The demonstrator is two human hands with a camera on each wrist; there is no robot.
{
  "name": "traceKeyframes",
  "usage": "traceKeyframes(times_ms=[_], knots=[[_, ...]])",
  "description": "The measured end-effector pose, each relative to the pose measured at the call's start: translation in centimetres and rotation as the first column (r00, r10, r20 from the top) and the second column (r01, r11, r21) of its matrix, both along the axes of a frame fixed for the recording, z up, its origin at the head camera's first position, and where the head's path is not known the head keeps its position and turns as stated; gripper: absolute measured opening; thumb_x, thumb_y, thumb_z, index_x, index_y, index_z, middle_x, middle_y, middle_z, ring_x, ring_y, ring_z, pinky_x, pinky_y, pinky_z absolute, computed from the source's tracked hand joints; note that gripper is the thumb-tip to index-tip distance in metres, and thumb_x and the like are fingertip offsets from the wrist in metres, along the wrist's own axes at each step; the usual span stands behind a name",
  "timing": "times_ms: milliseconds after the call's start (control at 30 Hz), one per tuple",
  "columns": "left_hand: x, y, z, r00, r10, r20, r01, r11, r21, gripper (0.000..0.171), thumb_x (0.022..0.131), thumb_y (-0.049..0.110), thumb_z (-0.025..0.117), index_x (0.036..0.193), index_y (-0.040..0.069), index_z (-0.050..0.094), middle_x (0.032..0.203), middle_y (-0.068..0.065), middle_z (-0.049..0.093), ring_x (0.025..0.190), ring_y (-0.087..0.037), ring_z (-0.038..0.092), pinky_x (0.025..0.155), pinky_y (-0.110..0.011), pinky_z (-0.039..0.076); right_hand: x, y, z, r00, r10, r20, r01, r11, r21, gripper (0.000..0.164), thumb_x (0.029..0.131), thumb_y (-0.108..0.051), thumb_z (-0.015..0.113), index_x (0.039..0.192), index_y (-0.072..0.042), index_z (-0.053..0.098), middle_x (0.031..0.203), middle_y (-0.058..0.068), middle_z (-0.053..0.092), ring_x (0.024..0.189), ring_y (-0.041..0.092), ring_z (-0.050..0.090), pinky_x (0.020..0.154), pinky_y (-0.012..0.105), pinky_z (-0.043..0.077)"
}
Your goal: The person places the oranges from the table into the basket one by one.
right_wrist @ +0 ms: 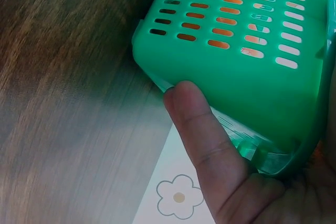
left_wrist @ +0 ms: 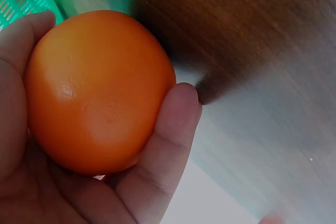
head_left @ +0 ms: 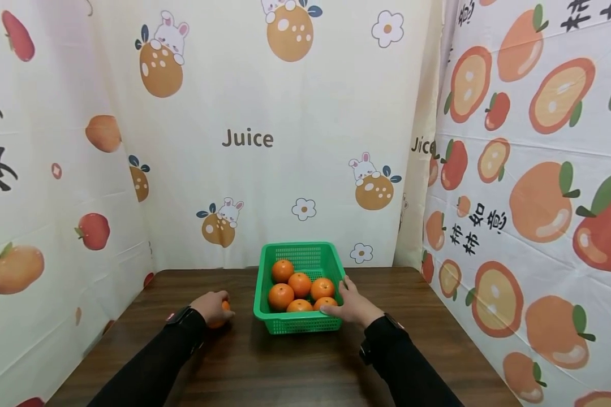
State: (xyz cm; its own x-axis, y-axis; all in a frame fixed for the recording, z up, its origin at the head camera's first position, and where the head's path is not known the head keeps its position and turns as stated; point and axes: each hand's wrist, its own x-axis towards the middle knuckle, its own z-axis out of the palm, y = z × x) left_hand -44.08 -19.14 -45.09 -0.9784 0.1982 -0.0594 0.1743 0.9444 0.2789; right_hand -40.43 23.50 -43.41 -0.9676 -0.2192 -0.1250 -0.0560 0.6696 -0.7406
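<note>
My left hand (head_left: 211, 308) grips an orange (left_wrist: 100, 93) just left of the basket, low over the table. In the left wrist view the fingers curve around both sides of this fruit. A green plastic basket (head_left: 302, 326) with slotted walls stands in the middle of the table, and several oranges (head_left: 300, 285) lie inside it. On its right side, my right hand (head_left: 355, 306) holds the wall, the thumb over the rim. From the right wrist view, the fingers (right_wrist: 194, 114) press against the outer wall near a corner.
Under the basket is a dark wood-grain table (head_left: 387, 294). A pale printed curtain (head_left: 326, 113) rises at its back edge. More fruit-printed cloth hangs along the left side (head_left: 56, 186) and the right side (head_left: 519, 237).
</note>
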Motion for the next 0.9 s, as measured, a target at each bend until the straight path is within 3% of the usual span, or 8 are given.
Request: traceKeyframes(times_ms=[400,667,900], knots=[[-0.17,0.35,0.09,1.000,0.027,0.016,-0.026,1.000,-0.017,0.051,0.093,0.039,0.079,0.130,0.008,0.066,0.101,-0.011,0.068,0.084,-0.026,0.060,0.082,-0.048,0.053,-0.34,0.19,-0.36,1.000,-0.004,0.004,0.004,1.000,0.022,0.108,0.097,-0.054,0.075,0.170,-0.002,0.016,0.181,0.014,-0.006,0.162,0.047,0.020,0.126,0.065,0.027],[-0.24,-0.12,-0.09,1.000,-0.004,0.013,0.004,1.000,-0.016,0.069,0.069,0.019,0.095,0.129,0.011,0.064,0.110,-0.016,0.067,0.084,-0.026,0.059,0.077,-0.044,0.053,-0.37,0.22,-0.21,1.000,-0.007,0.017,0.007,1.000,0.014,0.106,0.098,-0.053,0.075,0.170,-0.004,0.015,0.181,0.012,-0.007,0.162,0.047,0.019,0.126,0.065,0.026],[-0.29,-0.35,-0.08,0.998,-0.033,0.053,0.033,0.999,-0.007,0.073,0.066,0.012,0.095,0.131,0.011,0.063,0.111,-0.016,0.065,0.084,-0.027,0.058,0.076,-0.044,0.053,-0.08,0.16,-0.06,1.000,0.005,-0.002,-0.005,1.000,0.030,0.107,0.097,-0.055,0.074,0.170,-0.002,0.016,0.181,0.014,-0.005,0.162,0.046,0.020,0.126,0.064,0.028]])
